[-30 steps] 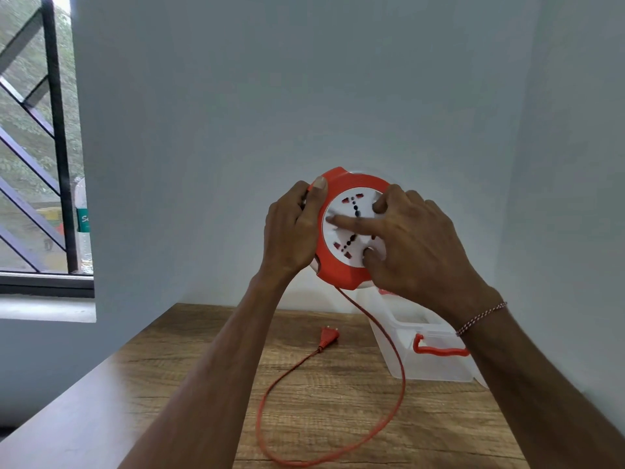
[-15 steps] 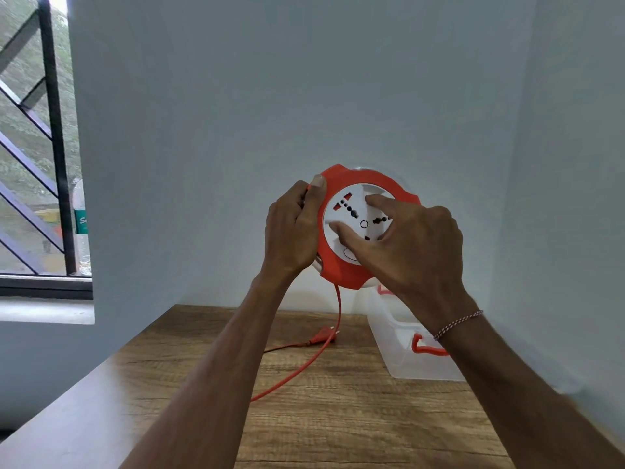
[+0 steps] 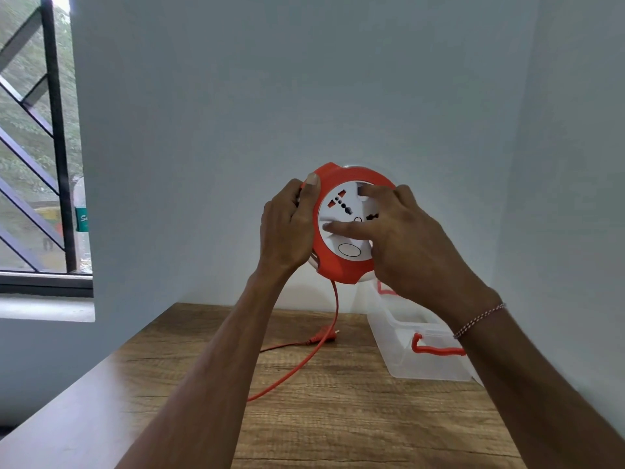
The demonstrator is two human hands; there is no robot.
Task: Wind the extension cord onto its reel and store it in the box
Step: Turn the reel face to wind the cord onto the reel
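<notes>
Your left hand [image 3: 287,228] grips the reel's [image 3: 341,265] orange rim, holding it up above the table [image 3: 338,418]. Your right hand [image 3: 406,245] presses spread fingers on its white face. The cord [image 3: 304,360] hangs to the table, plug [image 3: 324,336] near the open box [image 3: 399,340].

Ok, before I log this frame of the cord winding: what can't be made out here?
- Head view: how much cord is wound inside the reel; its casing hides it.
- The cord runs behind the left forearm, so its slack on the table is hidden.
- The box interior: right hand and wrist cover part of it.
- Green label on the bottle by the window: cut off by the wall edge.
</notes>
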